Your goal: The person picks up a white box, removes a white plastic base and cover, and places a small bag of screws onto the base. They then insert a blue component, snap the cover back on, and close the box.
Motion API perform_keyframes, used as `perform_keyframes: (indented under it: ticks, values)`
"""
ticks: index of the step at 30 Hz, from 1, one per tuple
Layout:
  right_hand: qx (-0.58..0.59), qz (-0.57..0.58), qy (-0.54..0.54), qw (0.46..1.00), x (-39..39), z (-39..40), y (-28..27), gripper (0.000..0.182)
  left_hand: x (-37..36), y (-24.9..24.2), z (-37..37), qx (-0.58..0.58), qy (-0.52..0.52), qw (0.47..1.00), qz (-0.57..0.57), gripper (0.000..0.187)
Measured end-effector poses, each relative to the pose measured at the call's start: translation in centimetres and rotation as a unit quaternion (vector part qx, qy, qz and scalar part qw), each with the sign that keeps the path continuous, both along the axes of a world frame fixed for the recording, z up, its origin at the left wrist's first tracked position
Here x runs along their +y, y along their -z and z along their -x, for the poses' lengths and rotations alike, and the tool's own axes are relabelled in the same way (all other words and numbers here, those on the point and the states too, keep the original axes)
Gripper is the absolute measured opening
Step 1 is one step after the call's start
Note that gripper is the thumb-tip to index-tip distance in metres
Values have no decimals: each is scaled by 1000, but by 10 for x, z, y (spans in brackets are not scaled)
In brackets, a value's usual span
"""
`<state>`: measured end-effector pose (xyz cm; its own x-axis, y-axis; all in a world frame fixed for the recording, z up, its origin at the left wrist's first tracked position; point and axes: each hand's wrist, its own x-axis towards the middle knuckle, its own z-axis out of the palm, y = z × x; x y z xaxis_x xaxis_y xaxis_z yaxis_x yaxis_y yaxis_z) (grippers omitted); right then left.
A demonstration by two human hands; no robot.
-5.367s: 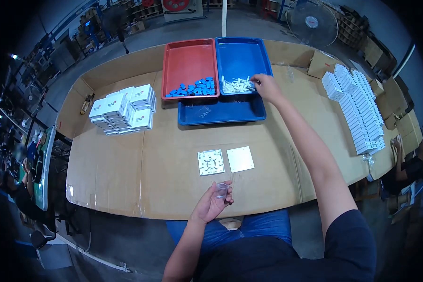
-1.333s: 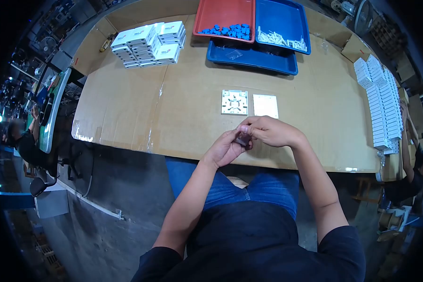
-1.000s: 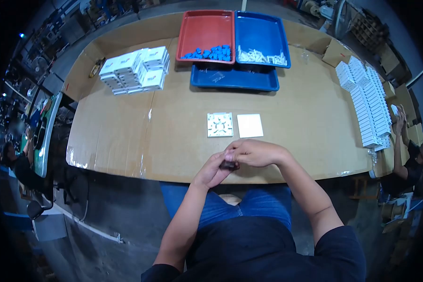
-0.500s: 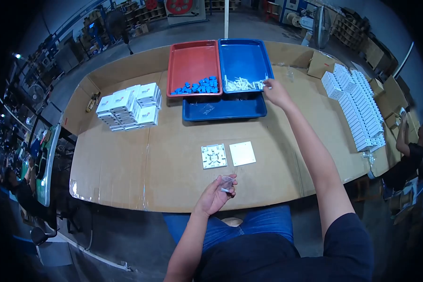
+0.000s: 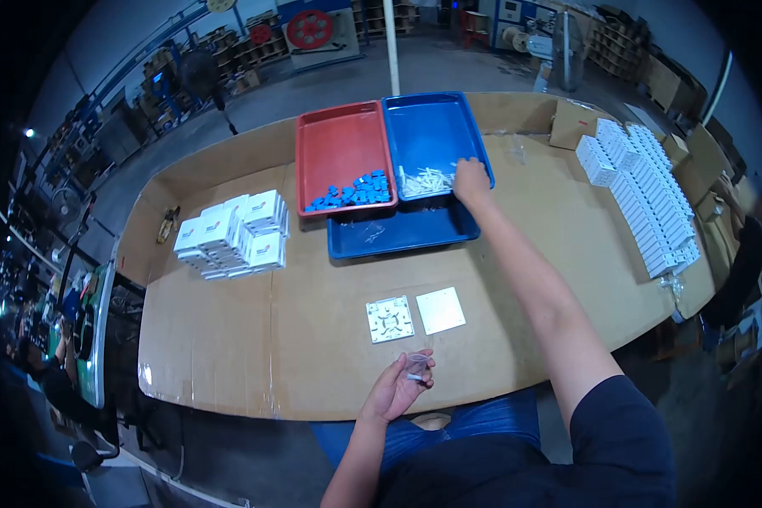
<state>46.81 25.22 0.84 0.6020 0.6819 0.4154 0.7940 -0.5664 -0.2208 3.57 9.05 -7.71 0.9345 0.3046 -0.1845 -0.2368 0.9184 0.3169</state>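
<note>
My left hand (image 5: 389, 391) is closed around a small clear plastic bag (image 5: 416, 364), with something small and white at its bottom. At the right front part of the blue tray (image 5: 432, 127), my right hand (image 5: 472, 179) has its fingers curled down beside a pile of white slender pieces (image 5: 426, 181); what is between the fingertips is hidden. Just beyond my left hand lie an open white square case (image 5: 389, 320) with moulded channels inside and a flat white square cover (image 5: 441, 311), side by side on the cardboard.
A red tray (image 5: 343, 144) with blue small parts (image 5: 351, 193) adjoins the blue one. Below both sits a dark blue tray (image 5: 406, 230). White boxes (image 5: 233, 233) are stacked at left; a long stack of white cases (image 5: 643, 199) stands at right. People work at both sides.
The head view has shifted, so the table appears lower. My right hand has moved left, further over the white pieces. My left hand still holds the bag.
</note>
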Motion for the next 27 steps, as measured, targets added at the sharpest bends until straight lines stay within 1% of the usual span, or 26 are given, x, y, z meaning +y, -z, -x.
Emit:
perform_keyframes:
  ticks: [1, 2, 4, 5, 7, 8, 9, 11, 12, 14, 15, 17, 18, 20, 21, 23, 27]
  values:
    - [11, -43, -32, 998, -3, 3, 1, 26, 0, -1, 0, 6, -4, 1000, 2, 56]
    - [10, -43, -25, 999, -6, 6, 3, 26, -1, -2, 0, 6, 4, 1000, 3, 56]
    - [84, -92, -162, 979, -11, 10, 2, 28, -1, -5, 0, 14, -3, 1000, -3, 55]
    - [84, -92, -159, 979, -14, 8, -2, 28, -1, -6, -1, 14, 0, 1000, -3, 55]
    - [83, -169, -184, 965, -19, 0, -2, 31, 0, -5, 0, 17, 3, 1000, -8, 56]
    - [69, -180, -175, 965, -18, -11, -7, 31, -1, -5, 1, 18, 2, 1000, -6, 56]
    - [71, -177, -175, 966, -18, -22, -13, 31, -1, -5, 0, 17, 2, 1000, -6, 56]
    - [115, -158, -104, 975, -20, -40, -31, 29, -1, -5, -1, 15, 0, 1000, -4, 56]
    - [115, -156, -106, 975, -20, -46, -34, 29, -1, -5, -1, 16, -1, 1000, -3, 56]
    - [105, -97, -147, 979, -19, -57, -40, 27, -1, -5, -1, 15, -5, 1000, -3, 57]
    - [104, -98, -149, 978, -15, -61, -41, 27, -1, -6, -2, 13, -5, 1000, 8, 57]
    - [52, 50, -223, 972, -7, -65, -38, 24, -1, -9, -2, 13, -7, 1000, 18, 57]
    - [53, 48, -225, 972, -4, -64, -33, 24, -1, -11, -2, 1, -6, 1000, 27, 57]
    - [-59, 45, -247, 966, 2, -63, -22, 23, -1, -11, -1, -8, -7, 999, 33, 56]
    - [-57, 42, -249, 966, 2, -59, -22, 23, -1, -8, -1, -2, -6, 1000, 22, 56]
    - [-45, 87, -219, 971, 3, -51, -23, 21, -1, -4, 0, 5, -8, 1000, 9, 57]
    - [-33, 75, -221, 972, 9, -59, -15, 19, -1, -2, 0, 3, -8, 1000, 5, 57]
